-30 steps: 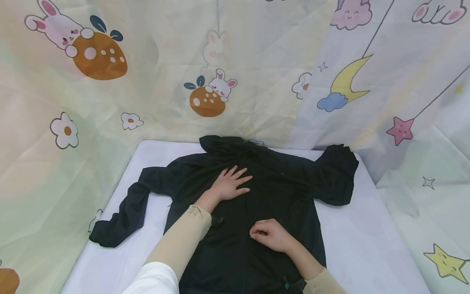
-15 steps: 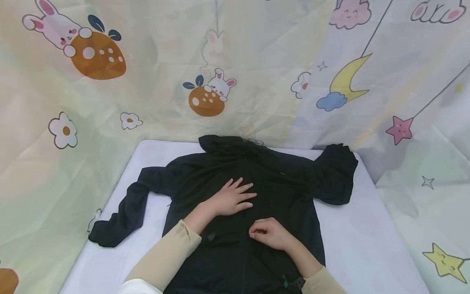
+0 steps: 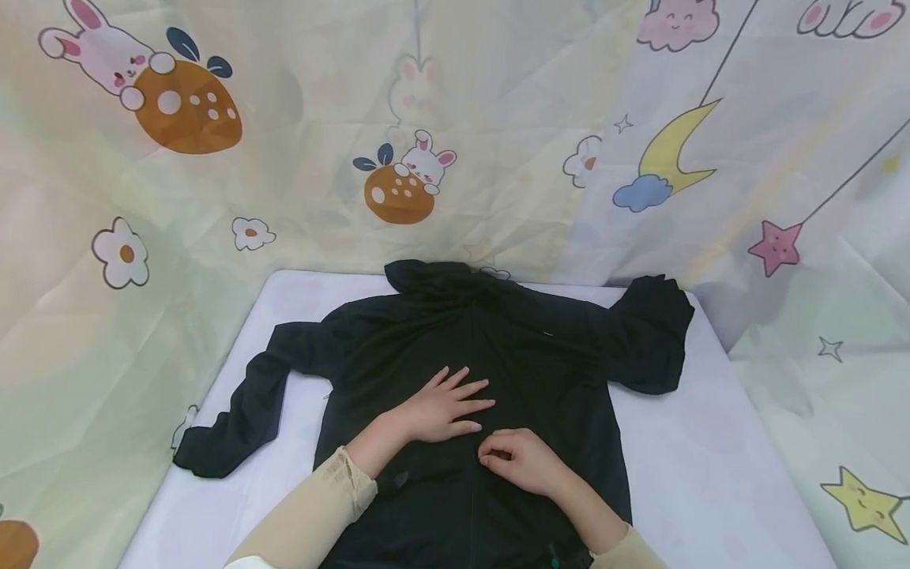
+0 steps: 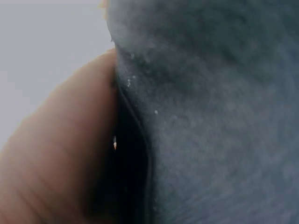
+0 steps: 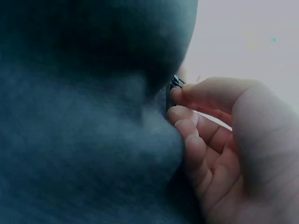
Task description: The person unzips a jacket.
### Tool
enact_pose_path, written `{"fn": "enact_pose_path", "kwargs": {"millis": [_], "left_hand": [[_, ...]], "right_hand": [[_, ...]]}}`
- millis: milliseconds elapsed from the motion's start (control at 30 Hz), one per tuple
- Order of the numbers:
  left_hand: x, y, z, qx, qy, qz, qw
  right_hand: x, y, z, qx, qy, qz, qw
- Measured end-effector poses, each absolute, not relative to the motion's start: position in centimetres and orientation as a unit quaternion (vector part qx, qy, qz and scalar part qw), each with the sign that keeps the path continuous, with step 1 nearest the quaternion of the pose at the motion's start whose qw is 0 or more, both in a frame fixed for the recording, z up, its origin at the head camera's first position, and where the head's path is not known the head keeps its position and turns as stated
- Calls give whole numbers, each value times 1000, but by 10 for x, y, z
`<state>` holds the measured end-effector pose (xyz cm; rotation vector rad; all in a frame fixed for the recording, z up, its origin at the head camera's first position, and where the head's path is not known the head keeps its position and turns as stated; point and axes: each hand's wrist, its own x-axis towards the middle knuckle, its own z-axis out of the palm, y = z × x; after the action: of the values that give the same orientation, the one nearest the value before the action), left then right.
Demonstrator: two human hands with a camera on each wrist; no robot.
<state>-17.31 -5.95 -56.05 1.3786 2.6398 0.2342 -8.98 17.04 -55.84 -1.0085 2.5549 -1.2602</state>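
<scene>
A black jacket (image 3: 536,383) lies spread, collar (image 3: 430,278) farthest, sleeves (image 3: 650,340) crumpled, dark zip pull (image 5: 176,80) at midfront

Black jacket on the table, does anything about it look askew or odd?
Yes, the black jacket lies with mismatched sleeves. The sleeve on the person's left trails crumpled to the edge of the table, while the sleeve on their right is bunched up short. No spill or damage shows.

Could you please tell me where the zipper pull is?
The zipper pull shows above and right of centre in the right wrist view, at the fingertips of the right hand, on the black jacket.
</scene>
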Motion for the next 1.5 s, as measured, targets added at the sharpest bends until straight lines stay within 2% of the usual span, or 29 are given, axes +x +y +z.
{"fn": "enact_pose_path", "kwargs": {"millis": [267, 533, 767, 1200, 1500], "left_hand": [[-175, -58, -567, 463, 882, 68, 61], [-182, -56, -565, 454, 884, 65, 87], [-197, -56, -568, 454, 884, 71, 88], [-234, -52, -567, 431, 891, 71, 122], [-256, -51, -560, 426, 893, 76, 121]], "right_hand": [[-97, 176, -571, -357, 827, -433, 35], [-106, 179, -573, -335, 808, -476, 92], [-121, 181, -573, -339, 805, -478, 97], [-159, 184, -574, -290, 818, -479, 127], [-186, 185, -568, -269, 828, -468, 152]]}}
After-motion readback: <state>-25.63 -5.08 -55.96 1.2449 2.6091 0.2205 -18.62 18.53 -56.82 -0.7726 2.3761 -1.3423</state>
